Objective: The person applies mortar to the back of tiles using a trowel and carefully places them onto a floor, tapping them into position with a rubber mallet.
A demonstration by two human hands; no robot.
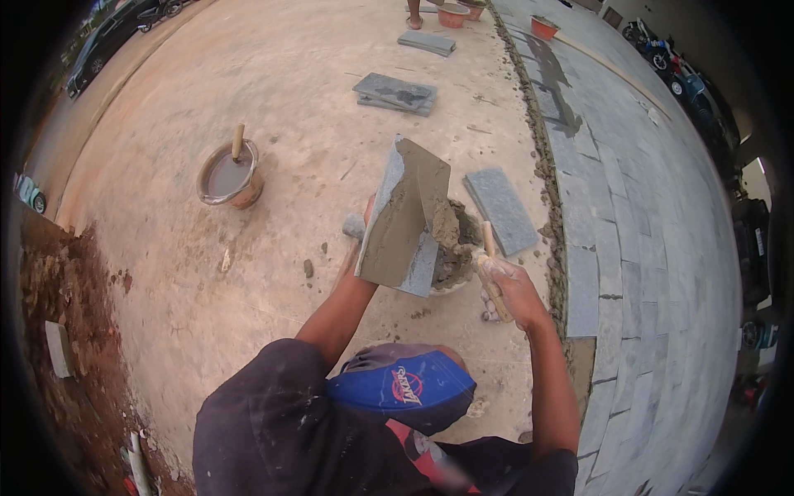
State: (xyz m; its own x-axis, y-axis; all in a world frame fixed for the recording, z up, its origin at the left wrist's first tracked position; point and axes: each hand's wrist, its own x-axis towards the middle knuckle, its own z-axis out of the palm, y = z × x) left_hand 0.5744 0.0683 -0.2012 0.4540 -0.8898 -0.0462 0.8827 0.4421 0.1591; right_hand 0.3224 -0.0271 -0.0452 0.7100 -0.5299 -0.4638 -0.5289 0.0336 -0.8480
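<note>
My left hand (366, 208), mostly hidden behind a grey stone tile (399, 215), holds it up at a tilt; wet mortar is spread over much of its face. My right hand (509, 285) grips the wooden handle of a trowel at the tile's right, beside a heap of mortar (455, 260) in a container mostly hidden by the tile. Another grey tile (500, 211) lies on the ground just beyond. At the left stands a bucket (227, 194) of murky liquid with a handled tool standing in it.
Tile stacks (393, 89) lie farther up the concrete (165, 273). Paving (641, 273) edged with mortar runs along the right. A person's leg (415, 15) and orange tubs (543, 30) are at the top. Red soil (66, 273) borders the left; parked vehicles (99, 54) line both sides.
</note>
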